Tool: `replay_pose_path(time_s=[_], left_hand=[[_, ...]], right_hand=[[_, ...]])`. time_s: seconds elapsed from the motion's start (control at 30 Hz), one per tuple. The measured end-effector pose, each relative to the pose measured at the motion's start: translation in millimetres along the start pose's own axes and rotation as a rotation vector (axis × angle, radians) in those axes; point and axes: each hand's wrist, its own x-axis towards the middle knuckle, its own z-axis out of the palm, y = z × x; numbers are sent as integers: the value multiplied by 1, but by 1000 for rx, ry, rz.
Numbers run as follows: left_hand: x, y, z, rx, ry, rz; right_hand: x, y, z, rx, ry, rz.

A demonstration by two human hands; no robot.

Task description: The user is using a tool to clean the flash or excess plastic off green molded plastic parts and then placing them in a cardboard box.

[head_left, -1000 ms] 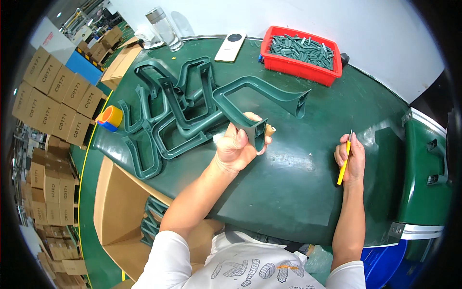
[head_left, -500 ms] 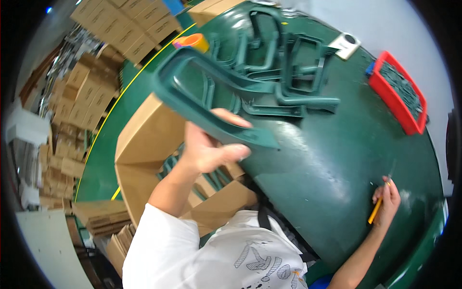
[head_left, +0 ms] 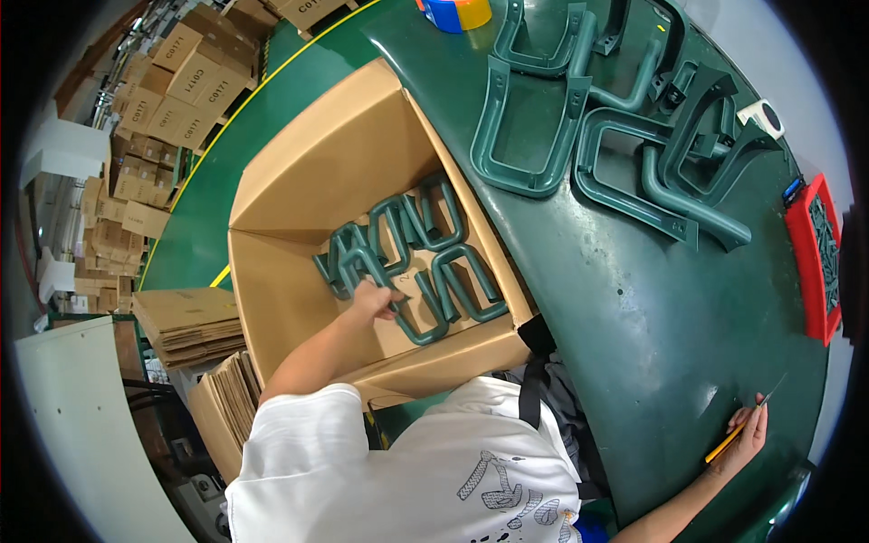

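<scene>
Fingers of the left hand (head_left: 369, 303) were clenched around the near end of a green handle (head_left: 374, 268). Both were located inside a cardboard box (head_left: 317, 154), toward the side nearest the person. The held handle overlapped other handles in view; whether it touched them could not be determined. Loose handles (head_left: 424, 337) of similar bent shape lay on the box floor, several crowded together.

The right hand (head_left: 749, 433) grasped a yellow knife (head_left: 724, 445), with the thin blade directed away from the person. This hand was positioned over the right part of the green table (head_left: 615, 362), well apart from the box. Contact between hand and table could not be confirmed.

Further handles (head_left: 529, 183) lay on the far part of the table, some crossing one another. A roll of tape (head_left: 472, 13) sat near the far left edge. A pale phone (head_left: 759, 116) lay just beyond the group. A red tray (head_left: 806, 271) containing small green strips stood at the right edge. Flattened cardboard (head_left: 195, 330) was stacked left of the box.
</scene>
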Motion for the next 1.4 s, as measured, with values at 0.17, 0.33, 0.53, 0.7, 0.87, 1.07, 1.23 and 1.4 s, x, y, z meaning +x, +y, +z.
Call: replay_pose_path(time_s=[0.17, 0.33, 0.53, 0.7, 0.87, 1.07, 1.23, 1.4], left_hand=[[14, -16, 34, 105, -151, -228], [37, -48, 50, 43, -352, -247], [45, -42, 53, 251, -408, -141], [20, -18, 38, 835, 194, 792], [-68, 110, 28, 114, 483, 1016], [-179, 228, 95, -70, 236, 1648], [-207, 313, 183, 36, 227, 1739], [-222, 350, 212, 208, 21, 1346]], right_hand=[[-3, -2, 4, -32, 74, -7], [-5, -4, 6, -80, 74, -4], [-6, 0, 4, -64, 67, -24], [-5, -3, 8, -55, 33, -34], [-9, -9, 15, -30, 54, -33], [-8, -15, 24, -54, 39, -39], [-13, -18, 27, -65, 63, -44], [-14, -19, 30, 9, 55, -33]])
